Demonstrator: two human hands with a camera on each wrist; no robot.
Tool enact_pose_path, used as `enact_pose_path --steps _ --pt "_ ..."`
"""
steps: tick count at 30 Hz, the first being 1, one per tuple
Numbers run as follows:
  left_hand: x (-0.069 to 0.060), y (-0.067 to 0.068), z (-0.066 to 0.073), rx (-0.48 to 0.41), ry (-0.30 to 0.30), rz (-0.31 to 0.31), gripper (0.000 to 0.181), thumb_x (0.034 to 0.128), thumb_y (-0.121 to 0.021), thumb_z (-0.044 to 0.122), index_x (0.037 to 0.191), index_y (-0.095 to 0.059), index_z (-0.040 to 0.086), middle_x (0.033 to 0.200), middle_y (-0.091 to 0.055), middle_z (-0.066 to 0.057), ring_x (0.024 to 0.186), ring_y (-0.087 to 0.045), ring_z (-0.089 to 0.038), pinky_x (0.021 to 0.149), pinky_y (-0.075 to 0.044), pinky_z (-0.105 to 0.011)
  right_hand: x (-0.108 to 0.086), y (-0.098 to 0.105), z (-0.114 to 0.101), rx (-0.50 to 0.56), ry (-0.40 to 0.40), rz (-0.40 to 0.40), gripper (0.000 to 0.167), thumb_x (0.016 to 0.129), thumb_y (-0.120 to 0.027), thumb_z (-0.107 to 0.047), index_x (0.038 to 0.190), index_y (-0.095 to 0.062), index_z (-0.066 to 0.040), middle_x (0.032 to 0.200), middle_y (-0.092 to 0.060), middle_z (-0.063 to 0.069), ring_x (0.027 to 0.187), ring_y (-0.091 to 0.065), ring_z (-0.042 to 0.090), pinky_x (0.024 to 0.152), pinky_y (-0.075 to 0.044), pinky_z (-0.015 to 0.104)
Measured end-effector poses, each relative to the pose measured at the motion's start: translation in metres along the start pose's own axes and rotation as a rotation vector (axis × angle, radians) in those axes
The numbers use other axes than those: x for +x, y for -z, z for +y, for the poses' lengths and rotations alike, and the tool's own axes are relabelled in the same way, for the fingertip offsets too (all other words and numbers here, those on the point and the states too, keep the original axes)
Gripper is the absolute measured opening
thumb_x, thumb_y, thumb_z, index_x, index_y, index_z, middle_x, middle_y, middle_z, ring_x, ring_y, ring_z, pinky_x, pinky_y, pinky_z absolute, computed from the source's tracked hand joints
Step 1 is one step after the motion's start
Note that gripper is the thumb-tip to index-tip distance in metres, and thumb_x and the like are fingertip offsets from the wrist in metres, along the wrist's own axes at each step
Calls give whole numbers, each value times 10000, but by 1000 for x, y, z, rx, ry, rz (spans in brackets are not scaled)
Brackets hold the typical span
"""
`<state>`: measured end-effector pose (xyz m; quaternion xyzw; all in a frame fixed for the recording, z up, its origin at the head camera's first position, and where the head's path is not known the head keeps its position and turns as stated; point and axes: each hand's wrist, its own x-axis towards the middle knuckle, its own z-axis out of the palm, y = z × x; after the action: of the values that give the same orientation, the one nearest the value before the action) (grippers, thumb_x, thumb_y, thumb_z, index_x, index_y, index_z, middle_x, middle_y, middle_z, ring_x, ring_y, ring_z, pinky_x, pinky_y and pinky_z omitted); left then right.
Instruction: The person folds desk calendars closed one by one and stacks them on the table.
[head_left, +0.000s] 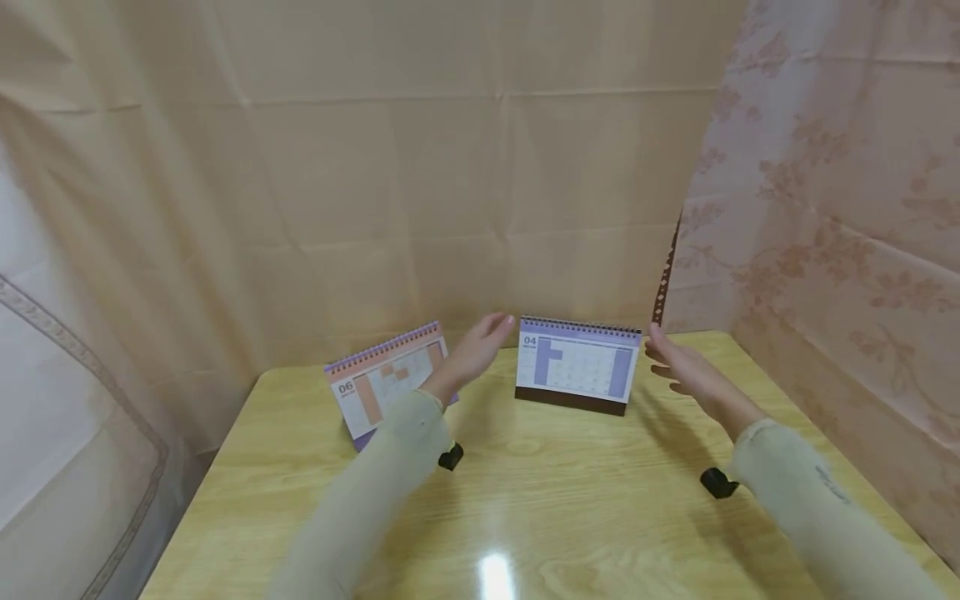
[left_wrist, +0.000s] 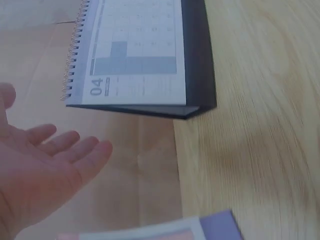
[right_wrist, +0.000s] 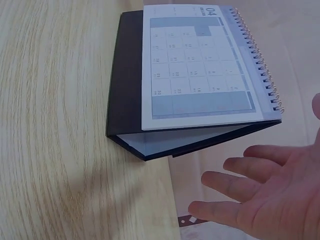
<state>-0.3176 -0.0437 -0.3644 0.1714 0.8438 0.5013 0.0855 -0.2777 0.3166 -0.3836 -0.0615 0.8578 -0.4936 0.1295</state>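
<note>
A desk calendar [head_left: 577, 362] showing 04, with purple print and a dark base, stands upright on the table between the two hands. My left hand [head_left: 472, 354] is just left of it, fingers extended and apart from it; in the left wrist view the palm [left_wrist: 40, 175] is bare. On the other side, my right hand [head_left: 690, 371] is held with fingers spread, a gap away from the calendar's edge; the right wrist view shows that hand [right_wrist: 270, 185] holding nothing. A second desk calendar [head_left: 390, 375], orange and purple, showing 06, stands tilted at left, partly hidden by the left arm.
The pale wooden table [head_left: 540, 492] reaches back to a beige curtain [head_left: 450, 167]. A floral curtain [head_left: 847, 208] hangs along the right side, and a whitish cloth [head_left: 67, 400] is at the left. Black wrist mounts [head_left: 718, 483] stick out under the sleeves.
</note>
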Motion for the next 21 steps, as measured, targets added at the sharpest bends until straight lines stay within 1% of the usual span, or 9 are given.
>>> enact_pose_path --steps 2,5,8,11,13,16,18,21 --pt "5 -2 -1 -28 33 13 867 958 -343 768 1586 -331 170 1595 -385 -70 1447 -362 -323 1158 -284 -561 4 -3 -1 10 -15 3 967 1009 -150 -714 1591 -103 56 1618 -130 318 1439 -222 546 1112 -209 712" --pt "13 -4 -1 -91 94 24 870 953 -364 770 1570 -364 156 1566 -423 -91 1410 -408 -349 1132 -326 -571 10 -6 -3 10 -39 -8 997 993 -157 -738 1590 -104 58 1615 -133 323 1438 -231 540 1117 -220 700" --pt "20 -7 0 -173 146 27 817 991 -372 711 1558 -384 122 1557 -424 -133 1397 -416 -382 1110 -365 -563 17 -9 -5 16 -64 -19 1027 978 -165 -760 1588 -95 64 1612 -129 335 1437 -230 545 1120 -225 692" --pt "26 -14 -1 -243 189 9 759 1023 -378 652 1549 -408 106 1567 -409 -151 1405 -400 -408 1101 -377 -564 20 -11 -5 25 -87 -33 1037 977 -147 -758 1580 -72 82 1598 -119 362 1430 -223 562 1116 -228 696" --pt "30 -22 -1 -279 201 -4 719 1033 -390 627 1529 -450 111 1569 -412 -145 1396 -407 -432 1096 -375 -580 20 -12 -5 27 -95 -38 1025 986 -125 -740 1572 -67 99 1586 -118 376 1424 -230 566 1110 -237 699" --pt "34 -31 -2 -311 203 -9 675 1041 -413 595 1502 -497 108 1553 -445 -119 1369 -448 -428 1092 -375 -593 22 -10 -4 18 -101 -41 1024 984 -102 -737 1569 -59 103 1575 -129 384 1418 -256 555 1104 -254 697" --pt "37 -34 -2 -330 197 4 658 1044 -419 584 1483 -522 105 1527 -481 -103 1342 -483 -410 1085 -381 -598 23 -8 -6 14 -98 -36 1024 983 -95 -737 1570 -55 101 1574 -136 384 1416 -272 545 1103 -263 693" --pt "40 -37 0 -332 202 19 653 1039 -425 592 1472 -537 115 1489 -521 -94 1300 -519 -384 1076 -392 -589 22 -3 -7 23 -118 -24 1077 951 -98 -781 1571 -46 98 1583 -130 380 1422 -270 537 1107 -266 688"
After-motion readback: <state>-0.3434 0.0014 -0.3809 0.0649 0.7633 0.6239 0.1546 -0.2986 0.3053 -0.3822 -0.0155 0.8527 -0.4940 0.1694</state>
